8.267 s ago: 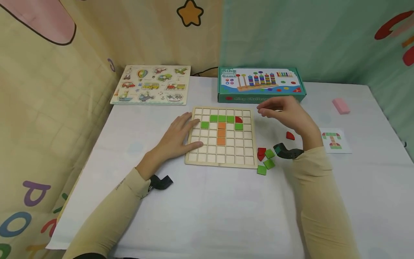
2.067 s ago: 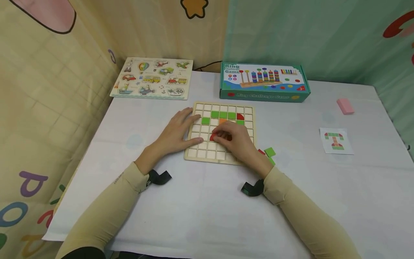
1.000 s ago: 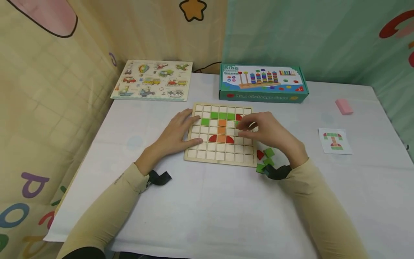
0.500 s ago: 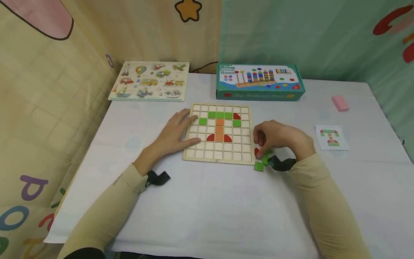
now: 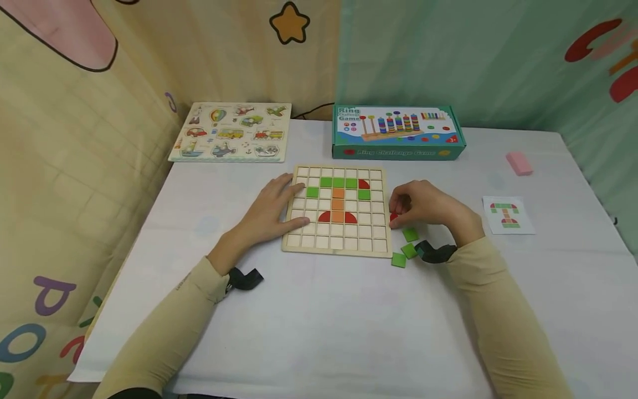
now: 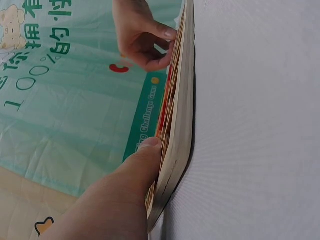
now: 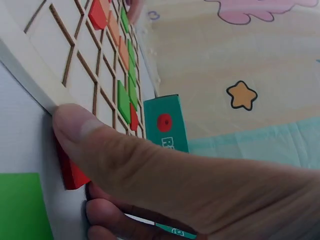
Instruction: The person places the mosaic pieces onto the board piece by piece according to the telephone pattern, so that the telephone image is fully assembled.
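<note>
Red piece (image 7: 74, 176): the right hand (image 5: 431, 206) pinches it between thumb and fingers, right of the frame's centre, beside the board (image 5: 351, 244). The left hand (image 5: 269, 213) lies spread over the board's left edge. A loose pinch could let the piece slip or twist; a thumb knock could shift the board, and the low black mount (image 5: 435, 253) could scatter the green tiles (image 5: 409, 251).

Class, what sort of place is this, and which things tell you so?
Probably a children's play area, perhaps a staged one: the table holds a picture board and a grid board with coloured tiles, and behind hangs a backdrop printed with a star.
</note>
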`<state>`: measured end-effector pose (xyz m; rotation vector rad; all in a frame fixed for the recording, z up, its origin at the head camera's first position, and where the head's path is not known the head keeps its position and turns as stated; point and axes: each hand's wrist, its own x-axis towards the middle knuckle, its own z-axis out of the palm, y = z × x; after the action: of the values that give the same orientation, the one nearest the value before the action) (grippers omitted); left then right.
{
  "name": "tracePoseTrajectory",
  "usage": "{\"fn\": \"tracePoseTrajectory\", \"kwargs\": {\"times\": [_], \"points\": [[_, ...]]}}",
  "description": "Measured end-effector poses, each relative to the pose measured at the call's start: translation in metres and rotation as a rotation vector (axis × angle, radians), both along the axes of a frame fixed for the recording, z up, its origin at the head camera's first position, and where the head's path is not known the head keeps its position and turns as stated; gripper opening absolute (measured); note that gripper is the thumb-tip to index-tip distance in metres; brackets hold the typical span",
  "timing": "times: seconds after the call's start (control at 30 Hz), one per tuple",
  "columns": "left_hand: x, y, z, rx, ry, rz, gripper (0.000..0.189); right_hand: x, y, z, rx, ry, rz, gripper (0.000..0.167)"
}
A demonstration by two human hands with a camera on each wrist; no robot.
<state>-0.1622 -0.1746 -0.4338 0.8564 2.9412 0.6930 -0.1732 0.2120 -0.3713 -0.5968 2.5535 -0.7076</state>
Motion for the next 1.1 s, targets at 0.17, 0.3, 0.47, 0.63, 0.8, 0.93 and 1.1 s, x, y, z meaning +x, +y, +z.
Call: {"fn": "tracePoseTrajectory", "kwargs": {"times": [0.17, 0.3, 0.47, 0.63, 0.8, 0.93, 1.1], "points": [[0.0, -0.001, 0.0, -0.005, -0.002, -0.004, 0.084, 0.0, -0.001, 0.0, 0.009, 0.0, -0.006, 0.025], [-0.001, -0.002, 0.001, 0.0, 0.011, -0.008, 0.083, 0.0, -0.001, 0.002, 0.006, -0.004, -0.019, 0.025], [0.0, -0.002, 0.0, 0.005, 0.004, -0.007, 0.083, 0.0, 0.0, 0.0, 0.024, 0.002, -0.017, 0.024], [0.0, -0.002, 0.001, 0.002, 0.01, -0.01, 0.083, -0.001, 0.002, -0.002, 0.047, 0.021, -0.018, 0.027], [0.0, -0.004, 0.003, -0.003, 0.015, -0.006, 0.083, -0.002, 0.005, -0.002, -0.016, 0.013, 0.011, 0.021], [-0.001, -0.003, 0.002, -0.008, 0.005, -0.003, 0.084, -0.005, 0.013, 0.0, -0.123, -0.012, -0.001, 0.009], [0.0, -0.001, 0.001, -0.01, -0.005, 0.001, 0.084, -0.018, -0.005, 0.006, -0.198, 0.072, -0.067, 0.009]]}}
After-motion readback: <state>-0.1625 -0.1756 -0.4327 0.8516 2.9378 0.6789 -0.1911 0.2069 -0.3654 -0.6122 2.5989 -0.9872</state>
